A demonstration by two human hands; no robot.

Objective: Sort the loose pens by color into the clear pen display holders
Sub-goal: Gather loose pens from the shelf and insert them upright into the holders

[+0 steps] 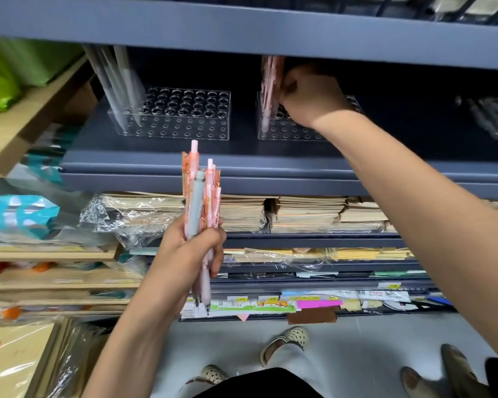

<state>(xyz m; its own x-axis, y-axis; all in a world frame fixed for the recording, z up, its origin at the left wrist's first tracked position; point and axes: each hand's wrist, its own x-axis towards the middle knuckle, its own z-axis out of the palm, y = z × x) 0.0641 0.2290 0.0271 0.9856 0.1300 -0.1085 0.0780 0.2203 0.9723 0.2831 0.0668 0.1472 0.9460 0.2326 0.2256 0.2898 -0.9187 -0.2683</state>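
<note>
My left hand (pixel 191 248) grips a bundle of loose pens (pixel 203 202), mostly pink with one grey one, held upright below the shelf. My right hand (pixel 308 94) reaches into the shelf and holds pink pens (pixel 269 90) at the left end of the right clear holder (pixel 282 133). The pens look blurred, so I cannot tell how many there are. To the left stands a second clear holder (pixel 184 122) with several grey pens (pixel 118 81) leaning in its left end; most of its holes show nothing in them.
A dark shelf board (pixel 242 30) hangs low above the holders. More pens (pixel 492 116) lie at the shelf's far right. Stacks of wrapped notebooks (pixel 299 214) fill the shelves below. Cardboard boxes sit at left; feet in sandals stand on the floor.
</note>
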